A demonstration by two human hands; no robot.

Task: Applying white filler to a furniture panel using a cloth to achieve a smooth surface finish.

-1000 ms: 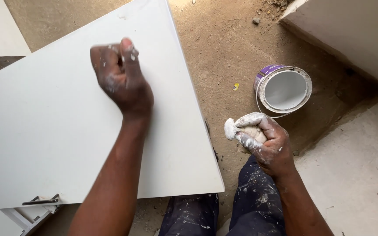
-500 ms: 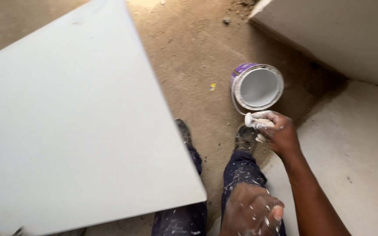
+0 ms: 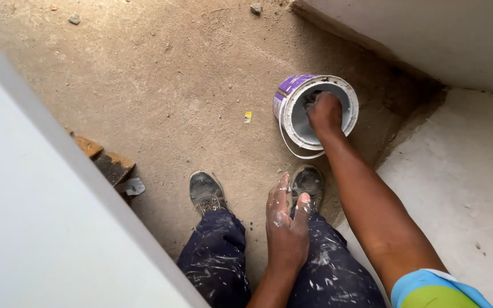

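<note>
My right hand (image 3: 324,111) reaches down into a small white paint can with a purple label (image 3: 288,91) that stands on the dirt floor. Its fist is closed, and a bit of grey rag (image 3: 311,100) shows at the knuckles. The fingers are hidden inside the can. My left hand (image 3: 285,228), smeared with white paint, lies flat on my right thigh with the fingers stretched out and nothing in it. My trousers are dark and paint-spattered.
A large white panel (image 3: 41,228) fills the left side, resting on a wooden block (image 3: 106,162). My two dusty shoes (image 3: 205,191) stand on the dirt floor (image 3: 161,85). A white wall (image 3: 429,34) and a pale slab (image 3: 463,182) close off the right.
My right hand has gone from beside the can down into it with the rag. My left hand has left the panel and settled on my thigh. The view has swung right.
</note>
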